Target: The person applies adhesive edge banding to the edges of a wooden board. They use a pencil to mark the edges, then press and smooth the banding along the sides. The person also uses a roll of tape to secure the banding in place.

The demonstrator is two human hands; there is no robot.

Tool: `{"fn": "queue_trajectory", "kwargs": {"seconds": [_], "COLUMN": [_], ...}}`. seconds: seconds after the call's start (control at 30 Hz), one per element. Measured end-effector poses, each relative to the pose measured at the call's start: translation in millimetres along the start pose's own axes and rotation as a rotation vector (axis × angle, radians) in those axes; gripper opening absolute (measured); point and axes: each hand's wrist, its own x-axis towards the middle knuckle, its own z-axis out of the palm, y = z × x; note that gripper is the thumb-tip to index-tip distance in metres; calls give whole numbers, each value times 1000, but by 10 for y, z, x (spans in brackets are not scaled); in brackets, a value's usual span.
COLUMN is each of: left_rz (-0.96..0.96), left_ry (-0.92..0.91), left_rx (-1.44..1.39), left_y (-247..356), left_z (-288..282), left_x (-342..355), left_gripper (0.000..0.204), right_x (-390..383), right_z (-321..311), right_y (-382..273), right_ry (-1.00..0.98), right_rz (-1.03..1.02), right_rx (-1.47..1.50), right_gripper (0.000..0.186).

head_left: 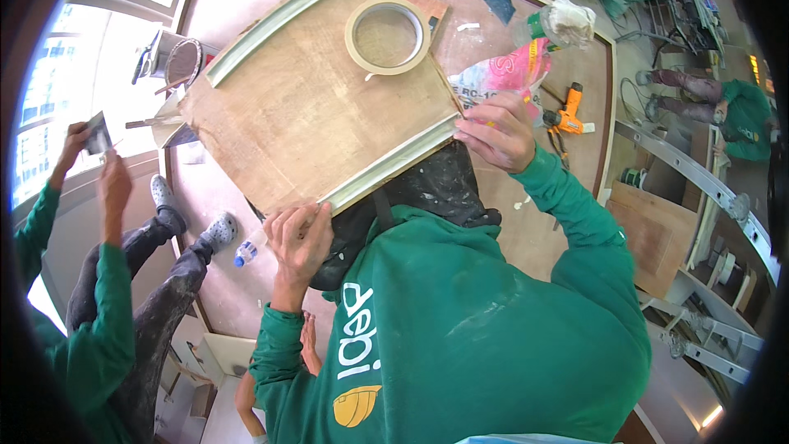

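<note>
A plywood board (292, 107) with pale curved strips along two edges rests across my dark-trousered lap. My left hand (297, 242) grips the near left corner, fingers curled over the end of the lower strip (386, 164). My right hand (497, 133) holds the board's right corner at that strip's other end. A roll of beige tape (357, 33) lies on the board near its upper right. The upper strip (279, 20) runs along the far edge. Beside my left hand is a small plastic bottle (246, 251). My palms are mostly hidden.
An orange power tool (569, 111), a pink plastic bag (509, 70) and pliers (557, 148) lie right on the pinkish surface (542, 197). A co-worker's hands (111, 185) hold something at left; another person (744, 119) is at right. A metal ladder (690, 181) stands there too.
</note>
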Motion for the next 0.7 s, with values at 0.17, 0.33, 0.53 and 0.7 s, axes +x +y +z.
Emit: {"fn": "queue_trajectory", "kwargs": {"seconds": [0.17, 0.33, 0.53, 0.7], "left_rz": [-17, 16, -11, -66], "left_ry": [-15, -69, -160, -135], "left_rx": [-23, -12, 42, -6], "left_y": [-48, -17, 118, 367], "left_z": [0, -32, -8, 167], "left_x": [1, 74, 190, 426], "left_gripper": [41, 42, 44, 39], "right_x": [-5, -2, 250, 336], "right_z": [30, 117, 364, 463], "right_y": [16, -116, -454, -566], "right_ry": [-49, -31, -66, -106], "right_rz": [-30, -45, -129, -114], "right_rx": [-63, -72, 11, 43], "right_gripper": [42, 38, 22, 29]}}
